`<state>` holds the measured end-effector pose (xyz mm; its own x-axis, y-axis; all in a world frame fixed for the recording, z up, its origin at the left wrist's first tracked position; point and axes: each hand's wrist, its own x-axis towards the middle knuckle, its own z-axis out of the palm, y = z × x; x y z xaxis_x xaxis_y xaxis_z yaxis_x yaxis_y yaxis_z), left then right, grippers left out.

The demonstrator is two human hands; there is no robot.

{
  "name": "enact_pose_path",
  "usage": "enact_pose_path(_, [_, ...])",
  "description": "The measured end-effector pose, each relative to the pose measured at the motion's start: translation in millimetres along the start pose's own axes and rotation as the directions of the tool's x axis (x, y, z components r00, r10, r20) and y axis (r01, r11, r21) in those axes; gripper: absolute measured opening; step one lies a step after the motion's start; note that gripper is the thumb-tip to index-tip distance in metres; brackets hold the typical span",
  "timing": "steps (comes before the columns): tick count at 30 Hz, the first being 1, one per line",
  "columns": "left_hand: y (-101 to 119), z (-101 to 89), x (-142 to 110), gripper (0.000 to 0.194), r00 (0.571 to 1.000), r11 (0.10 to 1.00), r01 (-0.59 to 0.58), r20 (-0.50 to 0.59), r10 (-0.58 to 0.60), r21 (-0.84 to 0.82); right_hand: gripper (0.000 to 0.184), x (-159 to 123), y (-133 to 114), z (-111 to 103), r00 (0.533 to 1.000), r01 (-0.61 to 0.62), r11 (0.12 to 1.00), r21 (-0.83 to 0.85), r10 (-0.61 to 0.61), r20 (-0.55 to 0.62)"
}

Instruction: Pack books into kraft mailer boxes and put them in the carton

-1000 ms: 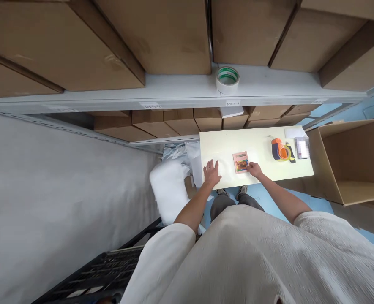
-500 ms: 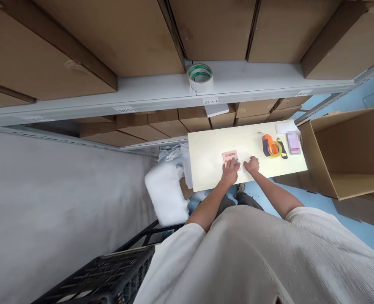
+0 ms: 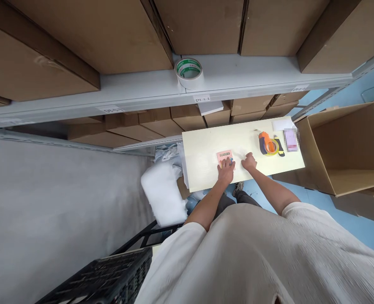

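Head view: where's the booklet [image 3: 225, 154]?
"Left of the dispenser [image 3: 264, 144], partly under the outspread left hand [image 3: 226, 171]."
"Right hand [image 3: 249, 161]?"
"Curled, just left of the dispenser; whether gripping anything, I cannot tell."

smooth-looking pink packet [image 3: 225, 154] — matt cardboard boxes [image 3: 202, 25], smooth metal shelf [image 3: 253, 67] — faintly glossy tabletop [image 3: 202, 156]
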<state>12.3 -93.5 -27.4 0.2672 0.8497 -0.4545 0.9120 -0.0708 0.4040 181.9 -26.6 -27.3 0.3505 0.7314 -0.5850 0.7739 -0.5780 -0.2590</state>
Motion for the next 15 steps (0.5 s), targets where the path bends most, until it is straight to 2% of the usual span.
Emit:
enact_pose_path(3, [-5, -0.8, 0, 0.083, 1.0, 1.0, -0.006, 0.003, 0.006, -0.016, 0.035, 0, -2, -4, 0.999, -0.006, 0.996, 0.088, 0.003, 0.043])
enact_pose_path(8, [-23, -4.5, 4, 0.081, 0.996, 0.982, 0.0, -0.092, -0.018, -0.188, 0.036, -15, -18, -6, 0.974, 0.176, 0.963, 0.202, -0.2, 0.107])
enact_pose_path(10, [-33, -6.2, 7, 0.077, 0.983, 0.949, 0.035, -0.162, -0.089, -0.312, 0.039, -26, -28, -1, 0.95, 0.243, 0.945, 0.221, -0.278, 0.144])
enact_pose_path(12, [-43, -7.3, 9, 0.075, 0.957, 0.895, 0.112, -0.197, -0.214, -0.432, 0.039, -35, -37, 7, 0.928, 0.291, 0.932, 0.217, -0.33, 0.174])
enact_pose_path(15, [-56, -7.0, 7, 0.076, 0.917, 0.807, 0.236, -0.15, -0.369, -0.541, 0.036, -46, -46, 24, 0.913, 0.324, 0.927, 0.189, -0.359, 0.194])
